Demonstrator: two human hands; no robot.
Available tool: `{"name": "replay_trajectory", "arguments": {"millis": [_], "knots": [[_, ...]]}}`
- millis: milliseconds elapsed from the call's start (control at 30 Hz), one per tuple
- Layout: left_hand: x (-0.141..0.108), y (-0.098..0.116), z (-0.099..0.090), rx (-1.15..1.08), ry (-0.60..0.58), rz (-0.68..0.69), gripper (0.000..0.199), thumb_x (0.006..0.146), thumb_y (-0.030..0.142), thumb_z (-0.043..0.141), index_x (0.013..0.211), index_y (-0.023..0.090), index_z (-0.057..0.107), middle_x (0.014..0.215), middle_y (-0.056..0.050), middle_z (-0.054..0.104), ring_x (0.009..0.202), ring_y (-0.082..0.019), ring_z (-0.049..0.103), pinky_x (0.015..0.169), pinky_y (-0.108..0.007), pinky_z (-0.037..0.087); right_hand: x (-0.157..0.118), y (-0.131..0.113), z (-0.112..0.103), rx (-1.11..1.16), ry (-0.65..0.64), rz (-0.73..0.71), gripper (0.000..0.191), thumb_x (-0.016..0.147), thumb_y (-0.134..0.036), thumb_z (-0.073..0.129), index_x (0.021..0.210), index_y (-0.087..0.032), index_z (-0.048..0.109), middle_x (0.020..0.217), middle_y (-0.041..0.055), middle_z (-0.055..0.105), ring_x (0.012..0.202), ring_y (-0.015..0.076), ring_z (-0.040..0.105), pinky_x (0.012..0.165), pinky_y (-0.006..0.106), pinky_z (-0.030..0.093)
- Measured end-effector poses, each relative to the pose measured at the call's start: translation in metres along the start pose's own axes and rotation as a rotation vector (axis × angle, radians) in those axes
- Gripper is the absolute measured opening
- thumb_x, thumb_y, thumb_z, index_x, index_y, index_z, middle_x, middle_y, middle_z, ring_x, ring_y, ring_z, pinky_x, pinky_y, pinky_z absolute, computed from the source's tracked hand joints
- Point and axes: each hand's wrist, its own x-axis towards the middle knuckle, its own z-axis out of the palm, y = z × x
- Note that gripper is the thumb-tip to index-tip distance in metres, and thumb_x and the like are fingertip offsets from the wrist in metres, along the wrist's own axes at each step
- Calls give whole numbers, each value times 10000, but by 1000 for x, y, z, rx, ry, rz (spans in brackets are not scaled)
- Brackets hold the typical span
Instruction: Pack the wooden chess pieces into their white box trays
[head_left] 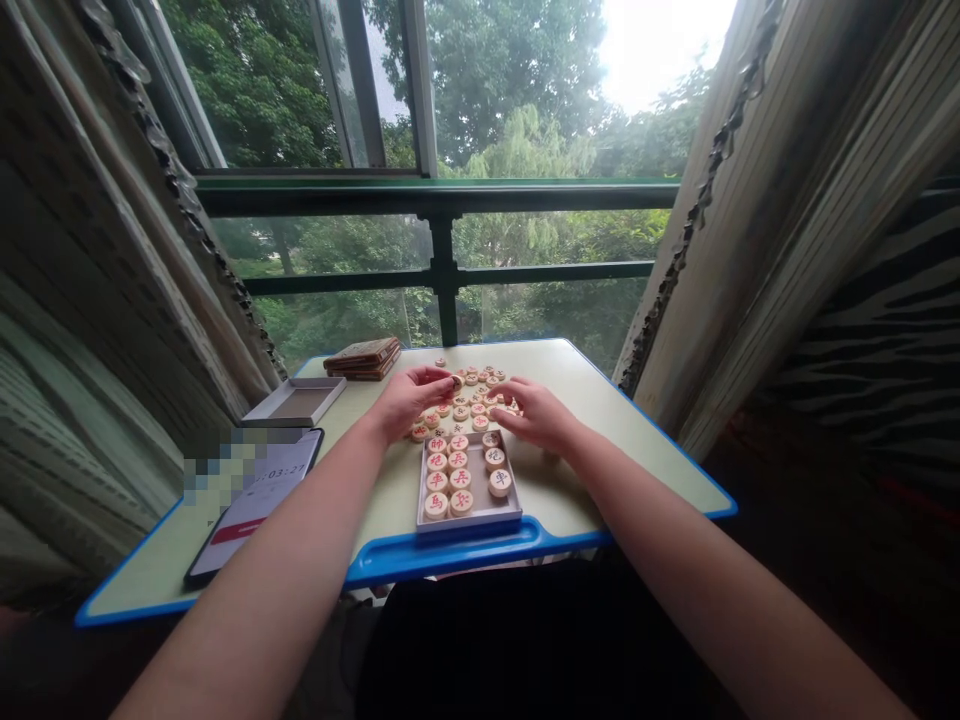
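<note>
Several round chess pieces [460,411] with red or dark characters lie loose on the pale table. My left hand [412,398] is at the left of this pile, its thumb and fingertips closed on a chess piece [456,383]. On the pile's right side is my right hand [529,410], palm down with its fingers apart over the pieces; nothing shows in its grasp. Nearer to me, a shallow white box [486,512] holds two columns of red-marked pieces [460,479] on its left and a column of dark-marked pieces [499,484] on its right.
An open box lid [295,402] lies at the table's left, with a folded brown board [363,357] behind it. Closer in, a tablet [259,500] shows a timer. The table [630,450] has a blue rim and stands before a window between curtains.
</note>
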Motion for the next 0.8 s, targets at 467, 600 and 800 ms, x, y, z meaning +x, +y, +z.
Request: {"name": "replay_trajectory", "arguments": {"millis": [467, 600, 800], "knots": [[-12, 4, 21, -60, -218, -121, 292, 615, 266, 782, 818, 133, 620, 778, -13, 644, 709, -110, 625, 726, -270, 490, -1, -10, 8, 43, 124, -257, 167, 817, -250, 582, 974, -196, 564, 912, 53, 580, 791, 146, 566, 689, 282, 477], [-13, 5, 22, -111, -241, -142, 265, 620, 242, 780, 806, 140, 622, 797, -15, 651, 736, -106, 626, 748, -259, 487, -1, -12, 7, 50, 170, -276, 134, 827, -280, 576, 928, -194, 556, 886, 47, 575, 771, 137, 560, 661, 258, 471], [-14, 7, 18, -42, -292, -197, 265, 616, 224, 781, 818, 142, 630, 739, -12, 644, 632, -86, 606, 599, -208, 461, -2, -13, 7, 35, 202, -286, 198, 798, -290, 613, 960, -189, 561, 878, 46, 563, 757, 143, 549, 668, 269, 467]]}}
